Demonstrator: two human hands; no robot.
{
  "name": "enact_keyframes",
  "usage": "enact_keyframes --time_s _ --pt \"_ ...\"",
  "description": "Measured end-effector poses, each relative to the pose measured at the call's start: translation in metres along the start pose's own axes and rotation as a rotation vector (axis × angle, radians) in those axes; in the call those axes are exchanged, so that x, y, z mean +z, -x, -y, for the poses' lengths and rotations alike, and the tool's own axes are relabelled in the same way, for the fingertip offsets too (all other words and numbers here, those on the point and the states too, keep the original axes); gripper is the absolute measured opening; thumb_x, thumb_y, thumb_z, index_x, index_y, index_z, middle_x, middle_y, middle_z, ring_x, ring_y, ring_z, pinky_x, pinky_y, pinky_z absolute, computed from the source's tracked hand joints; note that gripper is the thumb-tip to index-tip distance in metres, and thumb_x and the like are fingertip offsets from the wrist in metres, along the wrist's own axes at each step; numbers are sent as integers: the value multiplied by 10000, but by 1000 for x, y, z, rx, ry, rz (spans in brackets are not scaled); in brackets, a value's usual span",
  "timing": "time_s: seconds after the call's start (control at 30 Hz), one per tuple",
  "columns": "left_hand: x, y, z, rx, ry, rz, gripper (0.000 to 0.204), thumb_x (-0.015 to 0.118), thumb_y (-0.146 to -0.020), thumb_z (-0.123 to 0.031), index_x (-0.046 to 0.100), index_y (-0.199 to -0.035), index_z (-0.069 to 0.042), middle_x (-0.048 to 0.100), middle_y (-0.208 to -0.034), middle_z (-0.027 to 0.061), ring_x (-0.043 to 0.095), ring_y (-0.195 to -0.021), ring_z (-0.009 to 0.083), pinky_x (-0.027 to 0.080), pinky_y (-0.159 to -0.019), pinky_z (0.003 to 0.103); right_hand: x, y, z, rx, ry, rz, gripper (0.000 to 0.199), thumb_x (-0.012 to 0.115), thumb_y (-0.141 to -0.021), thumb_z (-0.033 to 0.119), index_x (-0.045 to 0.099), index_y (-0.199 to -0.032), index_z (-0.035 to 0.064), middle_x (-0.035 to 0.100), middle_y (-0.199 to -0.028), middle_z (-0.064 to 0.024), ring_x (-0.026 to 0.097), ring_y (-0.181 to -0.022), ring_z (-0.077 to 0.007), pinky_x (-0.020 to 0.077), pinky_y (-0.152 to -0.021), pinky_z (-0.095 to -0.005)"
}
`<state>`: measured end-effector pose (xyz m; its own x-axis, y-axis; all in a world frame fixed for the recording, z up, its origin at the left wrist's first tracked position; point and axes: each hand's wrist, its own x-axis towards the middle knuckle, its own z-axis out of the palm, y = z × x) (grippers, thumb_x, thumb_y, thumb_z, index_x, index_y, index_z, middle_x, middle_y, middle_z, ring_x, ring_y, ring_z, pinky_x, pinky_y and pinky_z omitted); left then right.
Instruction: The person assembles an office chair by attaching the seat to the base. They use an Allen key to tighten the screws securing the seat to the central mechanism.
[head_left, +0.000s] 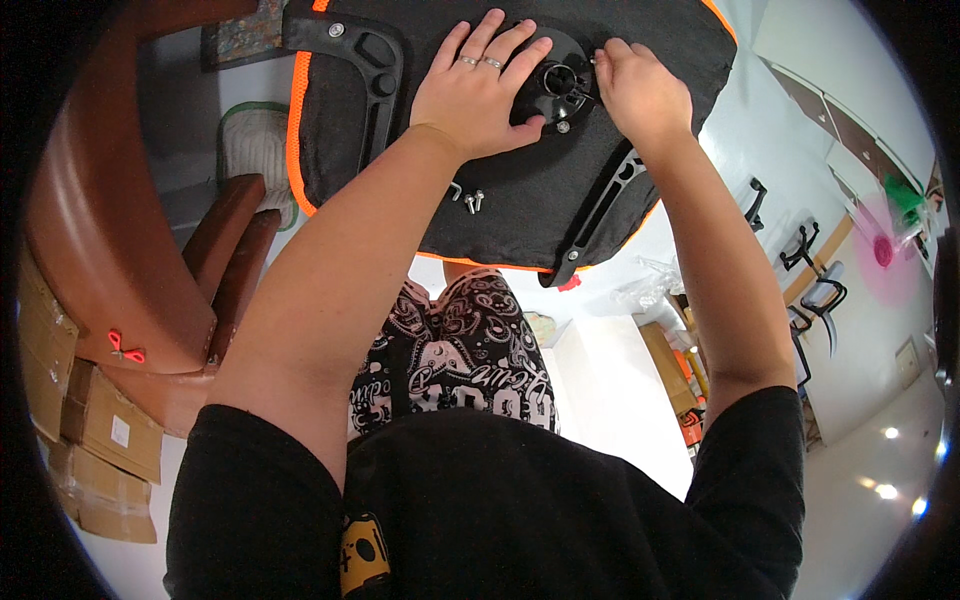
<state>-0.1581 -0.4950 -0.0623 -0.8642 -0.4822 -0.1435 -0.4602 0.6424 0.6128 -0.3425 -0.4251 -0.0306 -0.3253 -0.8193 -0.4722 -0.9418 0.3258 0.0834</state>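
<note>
An upturned chair seat (420,215) with black fabric and orange piping lies before me. A round black mounting plate (545,100) with a central ring sits on its underside. My left hand (470,95) lies over the plate's left part, fingers spread, holding it down flat. At the plate's right edge my right hand (645,95) is closed in a pinch; what its fingertips hold is too small to name. One bolt (563,127) shows at the plate's near edge. Loose bolts (473,203) rest on the fabric beside a small bent hex key (456,190).
Black armrests (380,85) are fixed along the seat's left side and its right side (600,205). Brown leather furniture (120,250) stands at left with red scissors (125,348) on it, above cardboard boxes (115,425). Black chair parts (800,248) lie on the floor at right.
</note>
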Motion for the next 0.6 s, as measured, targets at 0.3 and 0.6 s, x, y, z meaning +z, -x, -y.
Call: enact_keyframes --time_s 0.3,0.6 --pt "1 1 0 1 22 -22 789 694 -686 -406 396 -1354 -110 362 -1408 118 260 -1347 319 190 -1115 463 -5 -4 2 112 1 88 342 421 -926 389 596 -1013 108 642 -997 -118 651 -874 -329 495 -764 -502" --pt "0 0 0 14 30 -50 781 698 -679 -390 403 -1347 -111 374 -1399 122 276 -1339 324 198 -1110 468 5 -3 3 121 -107 -19 348 446 -901 385 616 -1003 99 640 -1021 -128 642 -903 -342 487 -780 -507"
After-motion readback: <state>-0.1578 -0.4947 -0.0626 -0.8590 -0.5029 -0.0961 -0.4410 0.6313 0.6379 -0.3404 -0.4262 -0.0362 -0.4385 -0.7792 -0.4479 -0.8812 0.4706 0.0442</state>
